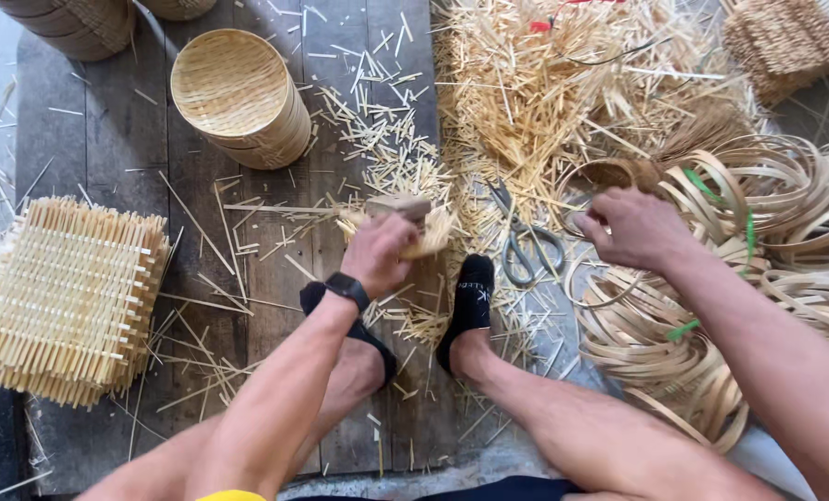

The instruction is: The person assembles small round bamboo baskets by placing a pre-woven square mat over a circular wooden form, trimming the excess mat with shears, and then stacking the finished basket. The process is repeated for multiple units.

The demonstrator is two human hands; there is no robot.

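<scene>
Left hand (377, 252), frame centre: grip clamped on small woven bamboo piece (412, 223), held just above wooden floor (117, 139). Right hand (629, 227), centre-right: fingers curled shut around thin bamboo ring (589, 181), w/ pile of bamboo hoops (758, 250) at right. Scissors (524, 243) lie btwn hands, near black-socked foot (468, 306). Round woven basket (240, 97) upper left; stack of square woven mats (66, 297) left edge; loose bamboo sticks (535, 93) heaped top centre.

Left: bare floor planks (127, 139) between my woven mat stack (66, 301) and round basket (243, 97).
Right: bamboo rings (758, 241) block.
Ahead: stick pile (563, 83), scissors (526, 241).
</scene>
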